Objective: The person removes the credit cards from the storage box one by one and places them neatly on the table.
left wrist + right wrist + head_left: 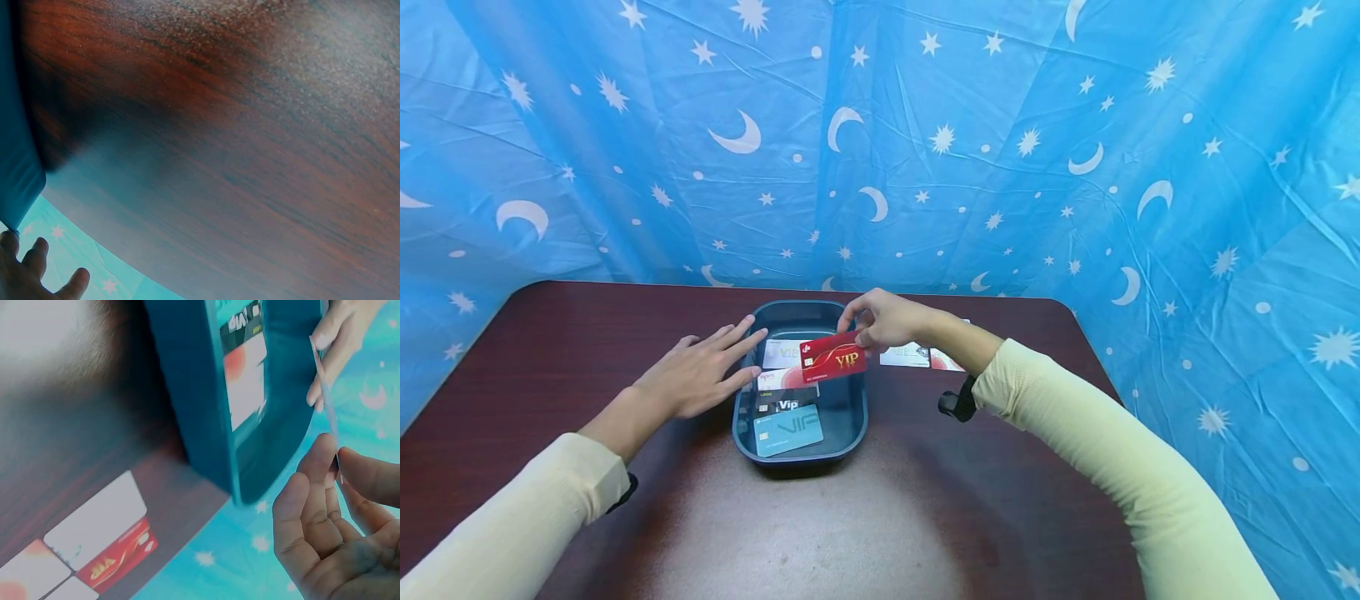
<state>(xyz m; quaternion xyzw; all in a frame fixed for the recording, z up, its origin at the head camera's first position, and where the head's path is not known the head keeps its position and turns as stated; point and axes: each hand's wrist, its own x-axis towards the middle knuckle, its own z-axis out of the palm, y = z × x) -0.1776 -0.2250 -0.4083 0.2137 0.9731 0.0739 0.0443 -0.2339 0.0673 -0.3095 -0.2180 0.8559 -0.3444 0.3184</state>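
My right hand (pixel 887 321) pinches a red VIP card (pixel 831 357) by its right end, between thumb and fingers, over the dark blue tray (pixel 848 446). In the right wrist view this card (pixel 327 403) shows edge-on. My left hand (pixel 703 375) spreads its straight fingers at the tray's left rim. Several cards lie in the tray, one below another: a whitish VIP card (pixel 777 354), a white and red card (pixel 771 381), a black Vip card (pixel 767 403) and, nearest me, a light blue VIP card (pixel 788 432).
Right of the tray, partly behind my right hand, a white card (pixel 904 357) and a white and red card (pixel 945 361) lie on the dark wooden table (pixel 625 333). Another red VIP card (pixel 119 556) lies there. A blue curtain (pixel 880 150) hangs behind the table.
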